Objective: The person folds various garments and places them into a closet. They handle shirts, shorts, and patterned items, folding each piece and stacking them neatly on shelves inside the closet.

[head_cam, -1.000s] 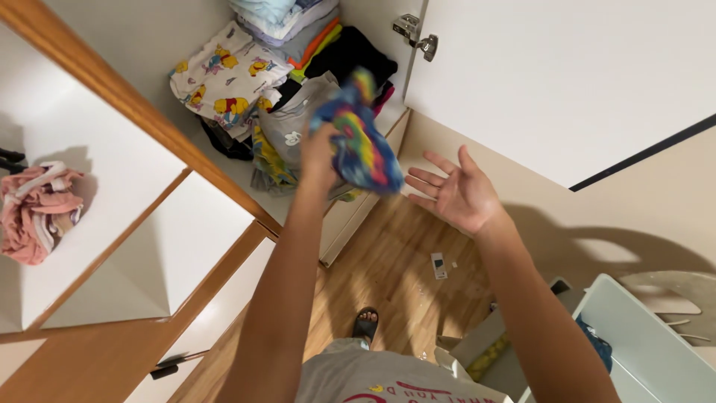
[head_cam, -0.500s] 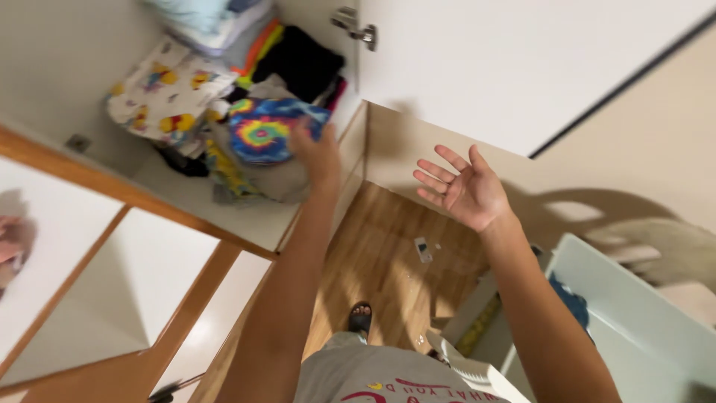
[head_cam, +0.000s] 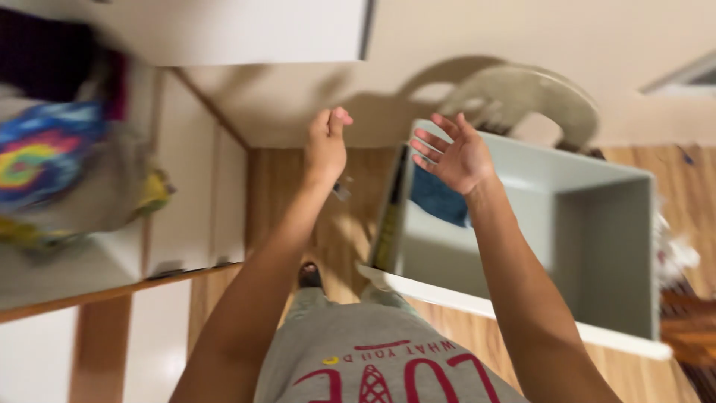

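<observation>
Tie-dye cloth (head_cam: 41, 157) now lies on the shelf pile, out of the left hand (head_cam: 326, 145), which half a second ago was still on it. Left grip empty, fingers loosely curled, drawn away from the shelf. Right hand (head_cam: 456, 155) open, empty, over the grey bin (head_cam: 604, 246). View has swung towards the bin; blue cloth (head_cam: 438, 198) inside.

A white wardrobe shelf (head_cam: 52, 272) at the left carries a blurred heap of clothes, with a tie-dye garment (head_cam: 41, 153) on top of grey fabric (head_cam: 112, 186) and a dark folded pile (head_cam: 45, 52) behind it. The wooden floor (head_cam: 283, 201) below bears a grey bin (head_cam: 604, 239) holding a blue cloth (head_cam: 440, 198).
</observation>
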